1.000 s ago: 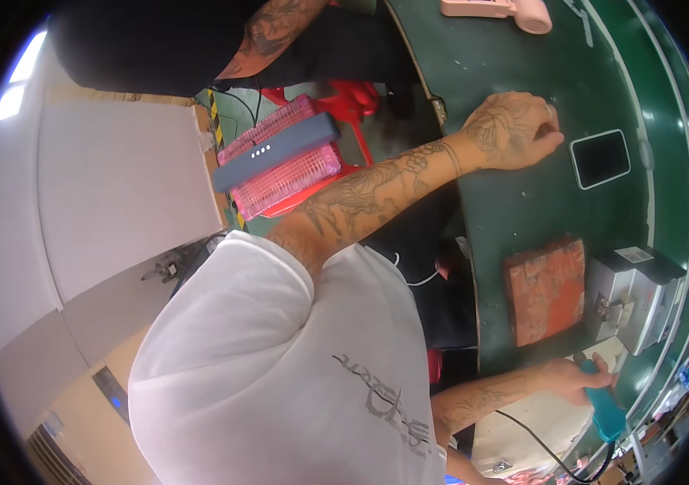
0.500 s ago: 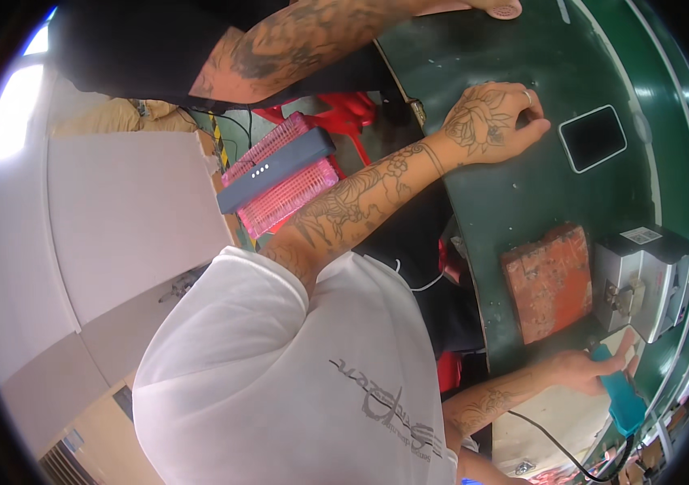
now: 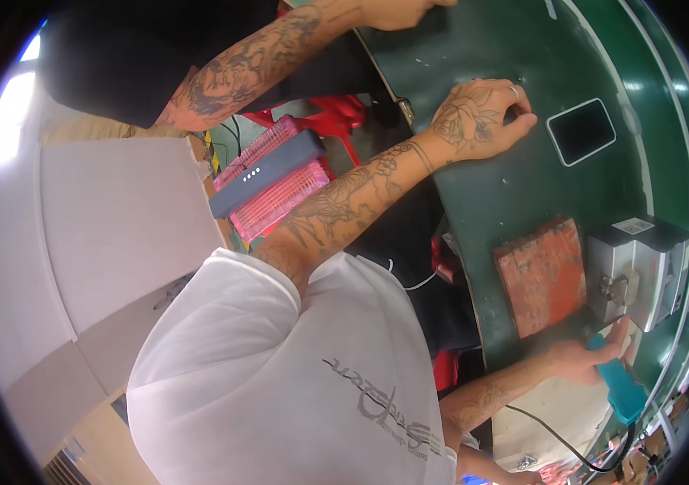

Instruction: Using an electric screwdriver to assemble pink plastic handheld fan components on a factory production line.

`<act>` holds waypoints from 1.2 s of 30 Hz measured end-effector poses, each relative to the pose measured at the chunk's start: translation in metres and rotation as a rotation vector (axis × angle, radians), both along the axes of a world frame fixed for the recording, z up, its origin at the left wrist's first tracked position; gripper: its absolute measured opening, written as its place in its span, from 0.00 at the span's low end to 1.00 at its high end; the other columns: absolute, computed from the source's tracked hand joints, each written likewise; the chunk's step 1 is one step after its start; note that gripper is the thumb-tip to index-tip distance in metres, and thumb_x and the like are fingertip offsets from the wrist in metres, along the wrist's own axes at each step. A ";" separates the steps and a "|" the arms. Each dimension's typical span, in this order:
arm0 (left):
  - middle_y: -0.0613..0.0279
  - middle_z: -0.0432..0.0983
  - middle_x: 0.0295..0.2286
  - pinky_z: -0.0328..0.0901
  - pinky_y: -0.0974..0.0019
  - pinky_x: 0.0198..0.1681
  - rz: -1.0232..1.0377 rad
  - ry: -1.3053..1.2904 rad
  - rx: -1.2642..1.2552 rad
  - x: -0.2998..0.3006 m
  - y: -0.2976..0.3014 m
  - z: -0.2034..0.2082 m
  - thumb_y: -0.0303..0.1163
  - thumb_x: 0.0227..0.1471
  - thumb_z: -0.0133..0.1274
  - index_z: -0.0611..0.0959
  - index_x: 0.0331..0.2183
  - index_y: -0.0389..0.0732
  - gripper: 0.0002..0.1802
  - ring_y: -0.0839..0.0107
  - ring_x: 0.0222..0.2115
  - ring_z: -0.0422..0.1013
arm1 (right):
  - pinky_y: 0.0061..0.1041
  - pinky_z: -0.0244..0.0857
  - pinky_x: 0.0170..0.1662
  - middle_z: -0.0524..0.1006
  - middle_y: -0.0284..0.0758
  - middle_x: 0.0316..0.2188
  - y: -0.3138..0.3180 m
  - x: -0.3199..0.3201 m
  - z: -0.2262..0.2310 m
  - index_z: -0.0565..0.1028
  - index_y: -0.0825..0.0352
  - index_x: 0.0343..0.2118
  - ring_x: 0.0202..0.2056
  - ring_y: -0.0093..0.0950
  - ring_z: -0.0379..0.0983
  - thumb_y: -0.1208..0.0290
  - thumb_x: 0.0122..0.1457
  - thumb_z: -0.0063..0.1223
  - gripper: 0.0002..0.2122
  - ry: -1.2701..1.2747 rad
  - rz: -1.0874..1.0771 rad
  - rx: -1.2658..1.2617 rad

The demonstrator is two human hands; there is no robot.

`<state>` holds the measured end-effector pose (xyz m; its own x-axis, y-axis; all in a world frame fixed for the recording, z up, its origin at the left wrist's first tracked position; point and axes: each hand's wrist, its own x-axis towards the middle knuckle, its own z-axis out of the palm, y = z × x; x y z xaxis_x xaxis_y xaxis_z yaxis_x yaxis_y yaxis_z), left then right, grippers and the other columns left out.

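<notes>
My tattooed left hand [image 3: 482, 120] rests on the green tabletop [image 3: 482, 202] with its fingers curled in and the thumb close to the index finger. A ring is on one finger. No object shows in it, though the undersides of the fingers are hidden. Just right of it lies a dark-screened, white-rimmed flat device [image 3: 583, 132]. At the lower right, my right hand [image 3: 579, 360] is closed around a teal corded hand tool [image 3: 621, 386]; its exact kind cannot be made out. A black cable [image 3: 551, 436] runs from the tool's lower end.
A worn reddish block [image 3: 540, 277] and a silver case with a latch [image 3: 640, 271] stand between my hands. At the top, a co-worker's tattooed arm [image 3: 255, 69] reaches over the table. A pink basket [image 3: 280, 206] with a dark bar [image 3: 268, 174] across it stands left of my forearm.
The whole view has shifted slightly, moving things left. The co-worker's hand has drawn back leftward, and the round pinkish thing by it is out of view. My hands keep their poses.
</notes>
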<state>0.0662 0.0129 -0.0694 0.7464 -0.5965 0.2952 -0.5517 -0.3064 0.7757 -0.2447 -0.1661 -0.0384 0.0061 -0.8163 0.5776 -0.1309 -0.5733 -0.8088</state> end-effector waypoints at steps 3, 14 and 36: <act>0.60 0.83 0.34 0.72 0.58 0.42 0.002 -0.027 0.002 0.001 0.001 -0.001 0.43 0.59 0.59 0.88 0.35 0.42 0.15 0.59 0.35 0.79 | 0.38 0.70 0.57 0.85 0.48 0.41 -0.004 -0.003 -0.003 0.67 0.80 0.56 0.47 0.39 0.80 0.53 0.67 0.60 0.31 0.015 -0.011 -0.004; 0.60 0.83 0.34 0.72 0.57 0.42 0.003 -0.034 -0.009 0.000 0.001 -0.002 0.44 0.59 0.59 0.88 0.35 0.42 0.15 0.60 0.34 0.79 | 0.35 0.70 0.50 0.83 0.43 0.38 -0.005 -0.001 -0.001 0.71 0.78 0.54 0.41 0.35 0.77 0.58 0.66 0.61 0.26 0.015 -0.076 -0.066; 0.46 0.79 0.32 0.70 0.48 0.42 0.639 -0.192 0.484 0.019 0.320 -0.167 0.41 0.65 0.56 0.84 0.36 0.39 0.15 0.48 0.34 0.76 | 0.34 0.70 0.44 0.77 0.42 0.51 -0.002 0.006 -0.005 0.81 0.74 0.33 0.41 0.32 0.75 0.63 0.61 0.59 0.15 0.001 -0.136 -0.036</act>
